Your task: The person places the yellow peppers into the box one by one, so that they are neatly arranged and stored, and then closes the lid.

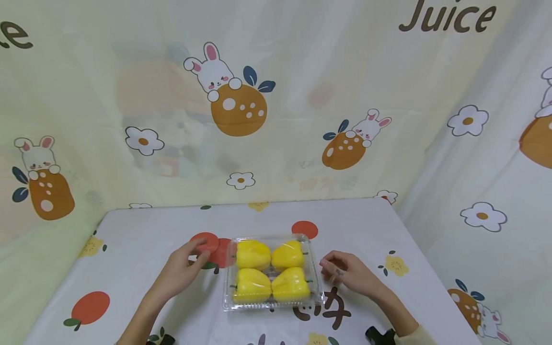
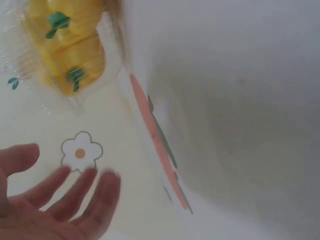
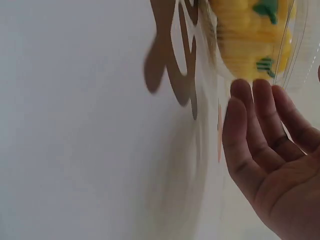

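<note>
A clear plastic clamshell box [image 1: 316,292] sits on the table with several yellow bell peppers [image 1: 253,255] inside, their green stems toward the box's sides. To its left, apart from it, my left hand [image 1: 183,266] hovers with fingers loosely bent and nothing in them. In the left wrist view the left hand [image 2: 70,200] has its fingers spread below the box. My right hand [image 1: 347,272] is close beside the box's right side, fingers loosely curved and holding nothing. In the right wrist view the fingertips [image 3: 242,89] of the right hand come right near the box's edge.
A white cloth [image 1: 138,254] printed with fruit and flowers covers the table. Behind it hangs a curtain [image 1: 293,158] with rabbit prints, and another printed curtain [image 1: 465,172] borders the right side. Dark straps [image 1: 379,335] show near both wrists.
</note>
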`<action>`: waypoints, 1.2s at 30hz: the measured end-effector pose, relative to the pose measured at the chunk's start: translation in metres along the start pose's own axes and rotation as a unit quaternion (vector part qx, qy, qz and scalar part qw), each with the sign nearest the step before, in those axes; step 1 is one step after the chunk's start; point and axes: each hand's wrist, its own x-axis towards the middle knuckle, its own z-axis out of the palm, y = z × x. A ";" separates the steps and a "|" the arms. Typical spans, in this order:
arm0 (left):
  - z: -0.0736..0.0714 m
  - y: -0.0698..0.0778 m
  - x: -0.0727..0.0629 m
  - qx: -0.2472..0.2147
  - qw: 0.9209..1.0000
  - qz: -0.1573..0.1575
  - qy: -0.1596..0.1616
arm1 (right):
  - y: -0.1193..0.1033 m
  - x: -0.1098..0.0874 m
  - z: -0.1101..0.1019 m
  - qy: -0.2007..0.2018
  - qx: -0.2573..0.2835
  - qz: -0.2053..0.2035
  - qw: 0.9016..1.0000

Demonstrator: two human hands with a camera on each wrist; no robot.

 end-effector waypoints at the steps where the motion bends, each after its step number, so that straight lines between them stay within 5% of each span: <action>1: 0.001 0.001 0.002 0.023 0.999 0.013 0.019 | 0.000 0.002 -0.001 0.017 -0.019 -0.007 1.000; 6: 0.002 0.003 0.011 0.132 0.987 0.032 0.083 | 0.001 0.012 -0.003 0.090 -0.109 -0.025 0.990; 11: -0.001 -0.001 0.017 0.203 0.975 0.011 0.091 | 0.005 0.021 -0.006 0.117 -0.174 -0.029 0.977; 22: 0.000 -0.021 0.033 0.260 0.964 -0.014 0.053 | 0.012 0.030 -0.012 0.128 -0.297 -0.038 0.945; 29: 0.002 -0.026 0.035 0.277 0.960 -0.023 0.038 | 0.018 0.034 -0.013 0.126 -0.397 -0.070 0.906; 36: 0.004 -0.025 0.035 0.281 0.959 -0.029 0.025 | 0.014 0.035 -0.015 0.125 -0.401 -0.056 0.906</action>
